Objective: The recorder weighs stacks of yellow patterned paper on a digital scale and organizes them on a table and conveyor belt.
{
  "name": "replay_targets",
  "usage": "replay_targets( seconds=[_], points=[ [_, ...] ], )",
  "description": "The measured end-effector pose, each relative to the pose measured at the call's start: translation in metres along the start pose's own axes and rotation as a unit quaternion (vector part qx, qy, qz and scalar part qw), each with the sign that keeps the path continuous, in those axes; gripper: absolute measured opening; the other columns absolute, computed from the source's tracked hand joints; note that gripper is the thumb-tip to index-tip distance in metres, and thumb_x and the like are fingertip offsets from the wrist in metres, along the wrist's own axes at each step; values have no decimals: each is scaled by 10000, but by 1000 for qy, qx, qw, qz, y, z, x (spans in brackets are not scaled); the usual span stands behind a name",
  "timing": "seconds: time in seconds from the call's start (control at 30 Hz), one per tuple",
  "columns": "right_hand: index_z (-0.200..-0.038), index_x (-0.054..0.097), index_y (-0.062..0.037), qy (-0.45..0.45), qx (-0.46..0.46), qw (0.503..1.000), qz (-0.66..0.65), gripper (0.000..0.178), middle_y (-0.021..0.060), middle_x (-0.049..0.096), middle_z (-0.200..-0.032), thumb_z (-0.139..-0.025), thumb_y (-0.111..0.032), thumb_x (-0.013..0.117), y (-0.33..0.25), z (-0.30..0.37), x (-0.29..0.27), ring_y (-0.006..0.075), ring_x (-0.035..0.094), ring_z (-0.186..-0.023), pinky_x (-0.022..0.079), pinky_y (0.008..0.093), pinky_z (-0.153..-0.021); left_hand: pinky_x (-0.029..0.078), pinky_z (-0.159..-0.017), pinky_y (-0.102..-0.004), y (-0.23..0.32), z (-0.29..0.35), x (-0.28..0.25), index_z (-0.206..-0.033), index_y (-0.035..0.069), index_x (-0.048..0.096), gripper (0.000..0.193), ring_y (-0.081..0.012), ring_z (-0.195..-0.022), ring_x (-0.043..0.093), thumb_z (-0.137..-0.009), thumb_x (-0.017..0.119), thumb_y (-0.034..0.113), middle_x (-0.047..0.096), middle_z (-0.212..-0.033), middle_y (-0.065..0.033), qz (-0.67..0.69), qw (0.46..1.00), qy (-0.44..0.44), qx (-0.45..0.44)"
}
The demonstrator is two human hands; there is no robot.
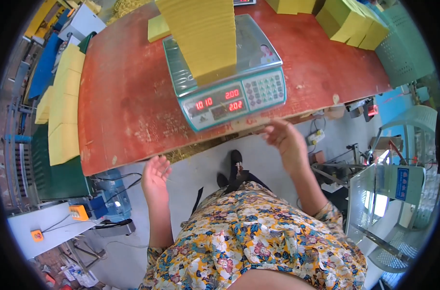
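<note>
A teal-and-silver digital scale [263, 92] with lit red digits stands near the front edge of the red table. On its pan rises a tall stack of yellow paper [203, 41], whose top runs out of the picture. My right hand [283, 140] hovers just off the table edge, below the scale's keypad, its fingers loosely bent, a little blurred and apart. Lower left, my left hand [156, 174] is raised by the table's front edge with fingers slightly curled and spread. Neither hand holds anything, and both are clear of the scale.
The worn red table [128, 92] fills the space ahead. Behind the scale's left side lies a small yellow block [158, 28]. Yellow paper stacks [348, 21] sit at the far right, beside a green perforated chair [403, 43]. More yellow blocks [64, 116] line the left. A metal chair [389, 193] stands at right.
</note>
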State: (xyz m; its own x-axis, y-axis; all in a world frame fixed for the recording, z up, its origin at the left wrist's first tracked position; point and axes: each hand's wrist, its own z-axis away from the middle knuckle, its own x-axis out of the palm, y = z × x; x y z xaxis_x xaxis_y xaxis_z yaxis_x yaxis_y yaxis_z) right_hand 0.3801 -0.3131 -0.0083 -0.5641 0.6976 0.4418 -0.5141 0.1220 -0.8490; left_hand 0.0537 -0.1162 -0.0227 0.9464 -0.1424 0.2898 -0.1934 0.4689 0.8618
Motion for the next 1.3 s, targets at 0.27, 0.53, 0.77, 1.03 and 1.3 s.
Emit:
replay_targets(
  seconds=[0.27, 0.53, 0.77, 1.03, 1.3],
  points=[
    [-1223, 566, 32, -47, 79, 992, -90, 369, 118, 673, -1012, -1025, -251, 438, 61, 81, 50, 207, 652, -899, 517, 328, -819, 489, -869, -371, -15, 36, -2, -1152, 13, 589, 351, -231, -1016, 615, -989, 495, 309, 643, -1111, -144, -4, 996, -83, -41],
    [-1182, 586, 23, -45, 90, 989, -111, 320, 104, 673, -981, -1017, -222, 462, 69, 112, 36, 193, 648, -877, 511, 323, -815, 512, -829, -364, -18, 46, 20, -1145, 7, 596, 337, -232, -974, 639, -992, 491, 288, 658, -1077, -152, -11, 984, -171, -44],
    [-1186, 577, 34, -61, 96, 985, -126, 313, 131, 664, -1000, -1005, -199, 471, 61, 97, 33, 225, 644, -888, 508, 340, -823, 525, -818, -371, -18, 35, 37, -1119, 6, 613, 344, -240, -950, 662, -981, 510, 304, 680, -1048, -152, -17, 982, -181, -46],
    [-1212, 572, 32, -200, 130, 971, -1, 323, 127, 665, -1039, -1008, -192, 462, 38, 44, 30, 216, 641, -936, 504, 345, -847, 535, -821, -360, 13, 2, 94, -1102, 13, 624, 291, -241, -948, 667, -983, 522, 258, 679, -1048, -157, 25, 990, -135, 11],
    [-1191, 607, 19, -459, 64, 856, 229, 290, 122, 681, -1061, -967, -163, 578, 45, -32, 117, 181, 655, -963, 512, 314, -865, 528, -779, -300, 86, -116, 116, -1055, -3, 637, 213, -180, -911, 660, -979, 543, 173, 682, -1006, -107, -137, 965, -50, 216]
  ],
)
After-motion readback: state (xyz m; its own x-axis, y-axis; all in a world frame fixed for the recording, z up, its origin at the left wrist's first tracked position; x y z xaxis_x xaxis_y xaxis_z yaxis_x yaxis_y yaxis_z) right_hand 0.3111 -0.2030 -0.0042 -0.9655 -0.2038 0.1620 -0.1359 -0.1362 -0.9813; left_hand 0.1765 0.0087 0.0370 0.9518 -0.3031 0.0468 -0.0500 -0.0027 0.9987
